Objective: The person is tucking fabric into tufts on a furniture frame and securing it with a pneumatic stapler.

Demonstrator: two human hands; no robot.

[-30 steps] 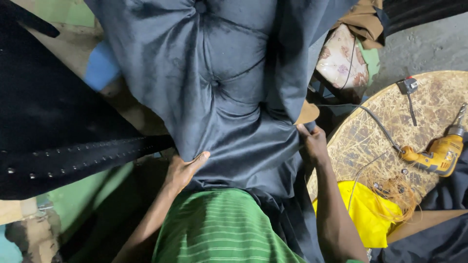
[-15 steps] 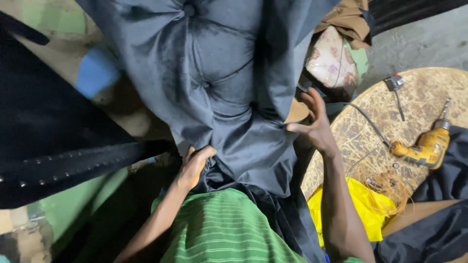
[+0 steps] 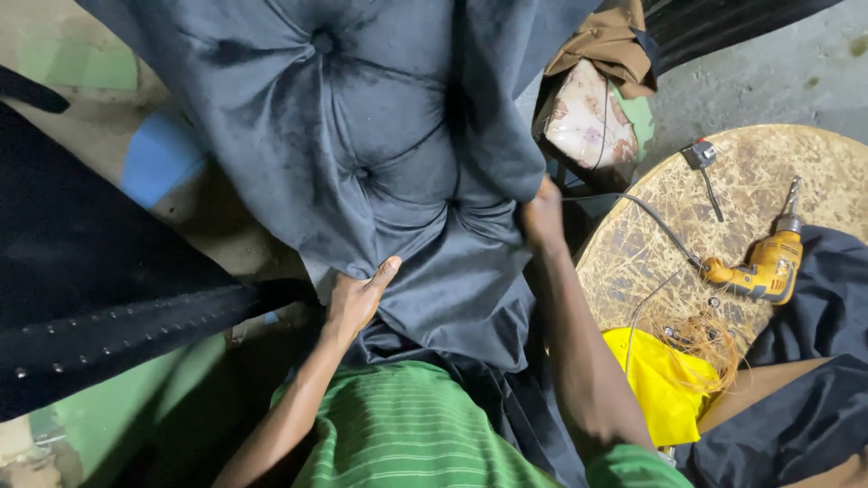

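**Both hands on the tufted grey cushion**

The tufted grey cushion [image 3: 380,154] stands before the person's green shirt [image 3: 407,434]. Compared with half a second earlier, the right hand [image 3: 542,217] has moved up under a fold; its fingers are hidden, grip indeterminate. The left hand [image 3: 354,300] stays flat against the lower edge, fingers together. Right: round board table [image 3: 814,163], yellow drill [image 3: 764,271], yellow cloth [image 3: 665,380]. Left: black studded panel [image 3: 99,307].

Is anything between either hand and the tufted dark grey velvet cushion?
Nothing visible. The left hand lies flat against the tufted dark grey velvet cushion at its lower left edge, and the right hand grips its right side, fingers tucked under a fabric fold.
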